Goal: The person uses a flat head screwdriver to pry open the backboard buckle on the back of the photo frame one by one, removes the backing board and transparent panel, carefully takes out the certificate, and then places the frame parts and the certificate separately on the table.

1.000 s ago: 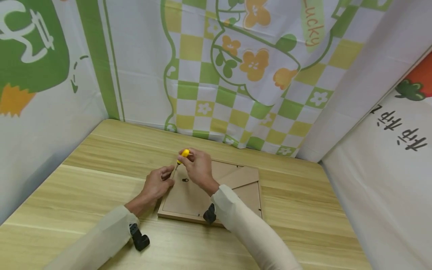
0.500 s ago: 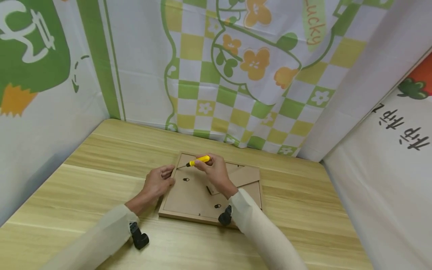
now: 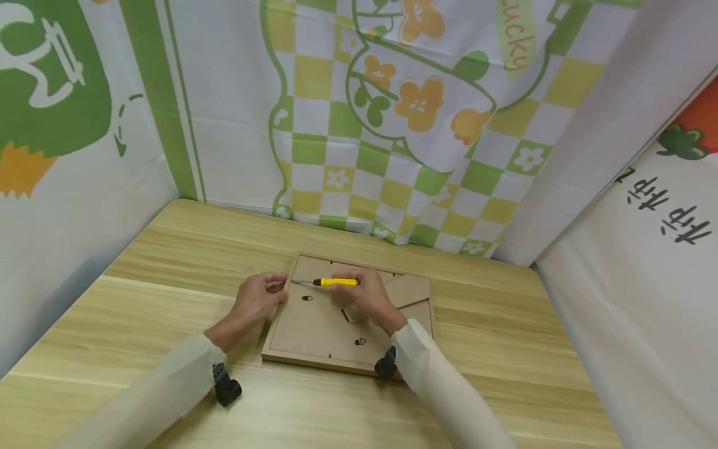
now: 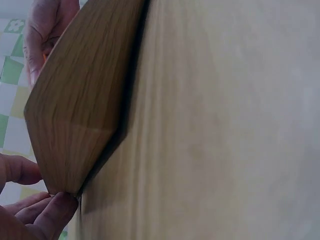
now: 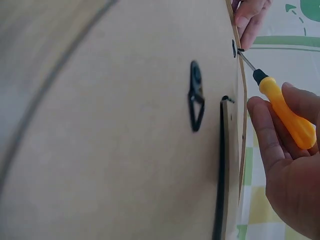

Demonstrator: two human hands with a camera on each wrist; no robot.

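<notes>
A picture frame (image 3: 303, 340) lies face down on the table, its brown backing board upward. My left hand (image 3: 260, 299) grips the frame's left edge; the left wrist view has fingers (image 4: 55, 215) against the wooden side. With my right hand (image 3: 367, 296) I hold a screwdriver (image 3: 339, 282) by its yellow handle. The screwdriver lies nearly flat over the board, and its thin metal tip meets the inner left edge near a small dark tab (image 5: 234, 48). Part of the handle is hidden by my fingers.
Two metal hanging rings (image 3: 306, 299) and a fold-out stand (image 3: 414, 290) sit on the backing board. Small dark tabs line the frame's inner edge. The wooden table (image 3: 499, 349) extends around it, with printed cloth (image 3: 381, 162) behind and at the sides.
The screwdriver has tipped from steep to nearly flat, its handle swinging right and down with my right hand. Its tip stays by the left edge, where my left hand keeps its place.
</notes>
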